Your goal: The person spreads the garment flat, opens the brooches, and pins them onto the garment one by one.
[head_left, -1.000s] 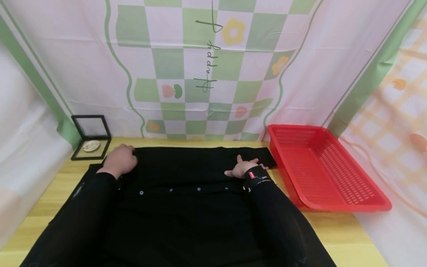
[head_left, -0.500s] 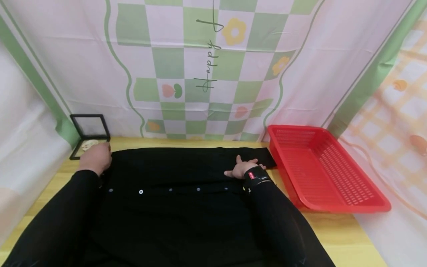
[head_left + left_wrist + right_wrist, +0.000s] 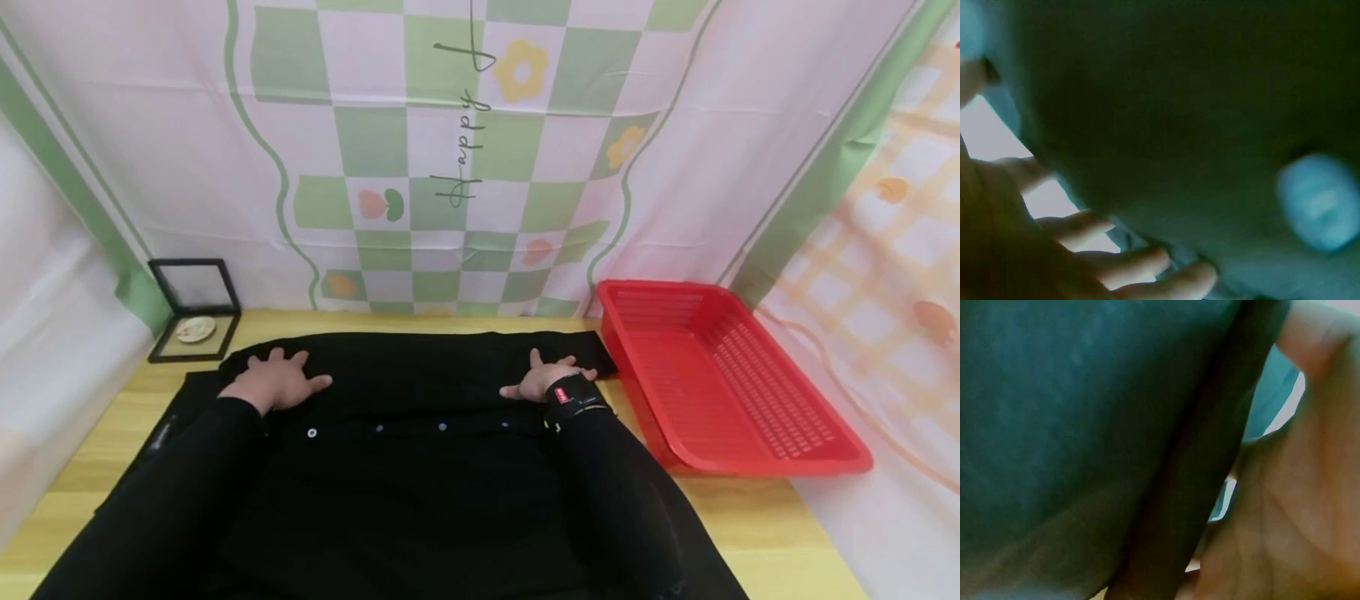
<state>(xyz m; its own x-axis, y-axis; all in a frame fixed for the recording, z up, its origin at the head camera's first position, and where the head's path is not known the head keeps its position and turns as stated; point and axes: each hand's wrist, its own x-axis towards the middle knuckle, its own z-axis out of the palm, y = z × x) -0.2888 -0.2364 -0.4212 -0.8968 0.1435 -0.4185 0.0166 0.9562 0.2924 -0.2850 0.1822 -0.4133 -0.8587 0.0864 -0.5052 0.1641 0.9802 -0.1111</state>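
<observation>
A black buttoned shirt (image 3: pixel 420 375) lies spread over the table, its row of small pale buttons running across below both hands. On the shirt's upper left part rests my left hand (image 3: pixel 273 382), fingers spread and the thumb pointing right. My right hand (image 3: pixel 540 381) lies on the upper right part, fingers also spread, with a black band at the wrist. In the left wrist view, dark cloth and one blurred button (image 3: pixel 1319 201) show beside the fingers (image 3: pixel 1138 265). Dark cloth and the palm (image 3: pixel 1279 531) fill the right wrist view.
A red plastic basket (image 3: pixel 693 457) stands right of the shirt, close to its upper right corner. At the back left is an open black-framed case (image 3: pixel 187 357) with a small round pale item (image 3: pixel 196 329). A printed curtain (image 3: pixel 450 167) hangs behind the wooden table (image 3: pixel 780 533).
My left hand moved left to the shirt's far left edge near the case, then came back right and now lies flat with fingers spread. The right hand has stayed in place.
</observation>
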